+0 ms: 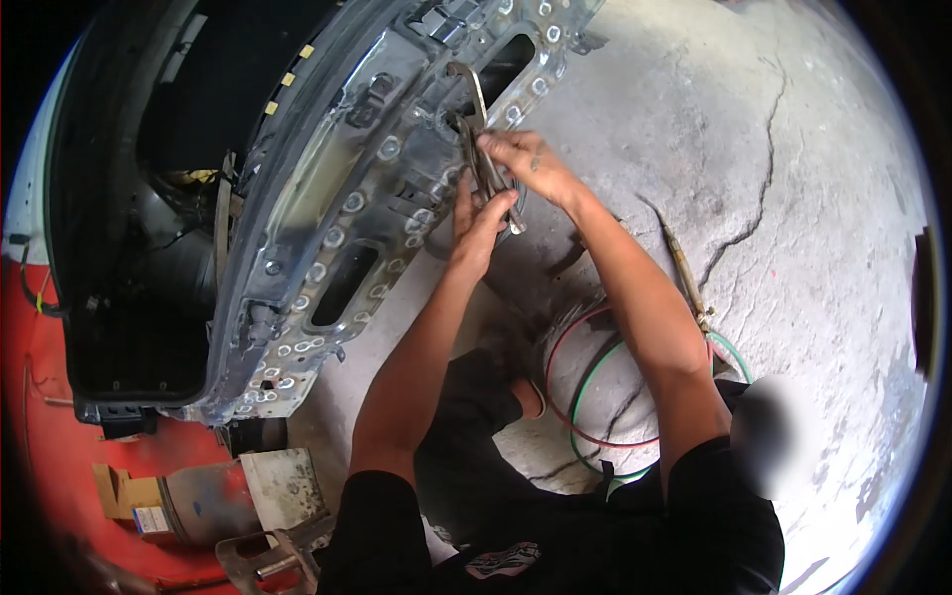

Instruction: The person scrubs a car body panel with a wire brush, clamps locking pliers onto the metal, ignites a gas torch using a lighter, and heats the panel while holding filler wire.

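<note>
A metal locking clamp (480, 94) with a curved jaw reaches up to the edge of a spot-marked car body panel (392, 149). My left hand (479, 226) is wrapped round the lower part of the clamp, its thumb near the handle end. My right hand (528, 164) pinches the clamp higher up, beside the jaw. Both hands are close together at the panel's right edge. The fingers partly hide the clamp's handles.
A torch (682, 260) lies on the cracked concrete floor (833, 178). Red and green hoses (572, 405) coil between the arms. At the lower left are a cardboard box (127, 493), a cylindrical container (210, 501) and a metal frame-like tool (268, 563).
</note>
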### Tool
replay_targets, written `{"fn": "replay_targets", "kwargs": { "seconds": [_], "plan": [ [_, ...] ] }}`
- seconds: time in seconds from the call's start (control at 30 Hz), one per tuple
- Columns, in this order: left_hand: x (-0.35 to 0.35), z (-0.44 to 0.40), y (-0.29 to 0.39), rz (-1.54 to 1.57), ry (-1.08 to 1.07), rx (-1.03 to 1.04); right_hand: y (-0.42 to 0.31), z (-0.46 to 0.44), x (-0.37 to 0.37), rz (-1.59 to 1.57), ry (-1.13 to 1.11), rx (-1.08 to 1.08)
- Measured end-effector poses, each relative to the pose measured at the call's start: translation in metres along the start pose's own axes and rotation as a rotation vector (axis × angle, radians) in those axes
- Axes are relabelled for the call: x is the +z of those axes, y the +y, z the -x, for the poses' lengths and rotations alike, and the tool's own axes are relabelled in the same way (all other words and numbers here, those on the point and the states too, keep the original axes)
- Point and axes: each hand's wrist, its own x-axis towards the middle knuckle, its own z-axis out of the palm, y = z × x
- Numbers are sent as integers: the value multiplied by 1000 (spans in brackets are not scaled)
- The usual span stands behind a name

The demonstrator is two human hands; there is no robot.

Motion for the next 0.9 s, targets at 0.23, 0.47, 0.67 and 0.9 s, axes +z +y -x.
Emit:
{"fn": "replay_targets", "kwargs": {
  "seconds": [0.23,0.47,0.67,0.9],
  "plan": [
    [4,8,10,151,-8,-10,-29,-27,-7,-9,225,-311],
    [4,3,5,214,-47,37,-31,-24,6,41,269,-325],
    [7,3,3,270,-50,66,-24,-30,4,54,273,-407],
    [6,9,0,314,-56,86,-7,-30,-4,670,278,-440]
  ]
}}
